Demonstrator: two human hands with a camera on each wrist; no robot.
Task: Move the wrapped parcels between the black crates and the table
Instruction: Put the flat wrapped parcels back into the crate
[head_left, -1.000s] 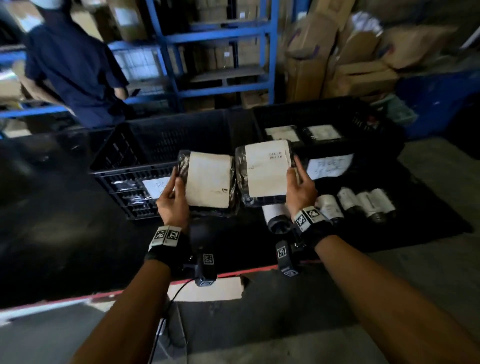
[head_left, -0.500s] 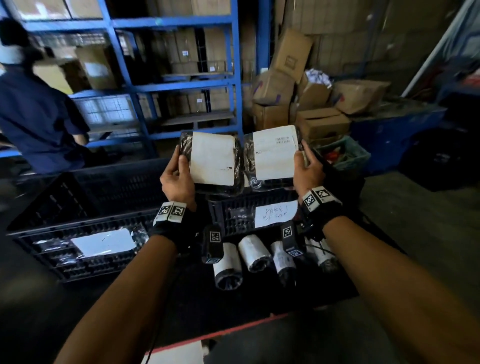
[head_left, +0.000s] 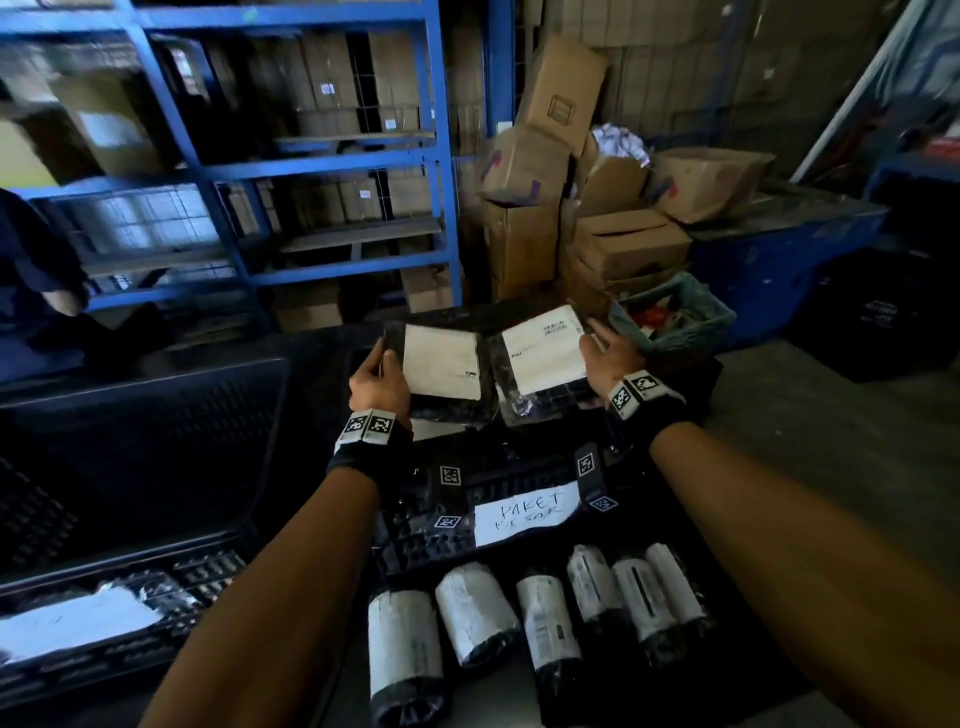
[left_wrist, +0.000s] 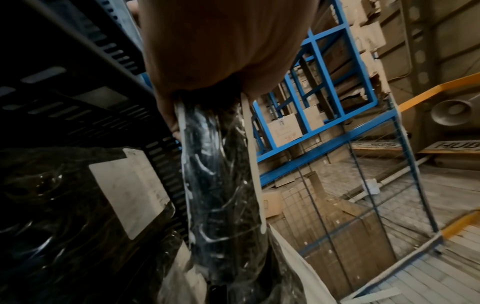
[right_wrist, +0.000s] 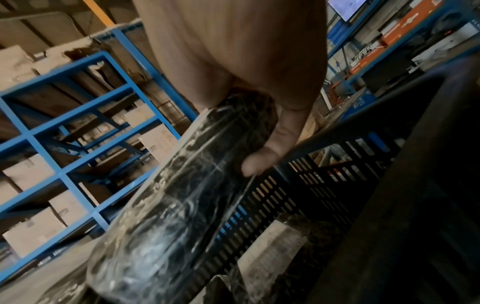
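My left hand (head_left: 376, 382) grips a flat black-wrapped parcel (head_left: 441, 369) with a pale label, held over the right black crate (head_left: 441, 540). My right hand (head_left: 608, 358) grips a second labelled parcel (head_left: 543, 353) beside it, their edges almost touching. The left wrist view shows the held parcel (left_wrist: 221, 185) edge-on under my palm, with another labelled parcel (left_wrist: 130, 193) lying in the crate below. In the right wrist view my fingers (right_wrist: 262, 162) curl round the other parcel (right_wrist: 182, 205) above the crate wall (right_wrist: 298, 185). Several rolled parcels (head_left: 475, 613) lie on the table in front of the crate.
A second black crate (head_left: 130, 613) with a paper label stands at the left. The right crate carries a handwritten sign (head_left: 524, 512). Blue shelving (head_left: 332, 166), stacked cardboard boxes (head_left: 623, 244) and a teal basket (head_left: 675, 322) stand behind. A person in dark blue (head_left: 31, 291) is at far left.
Both hands have carried the two flat parcels from over the left crate rightward and now hold them lower, over the right crate. My view has swung right with them.
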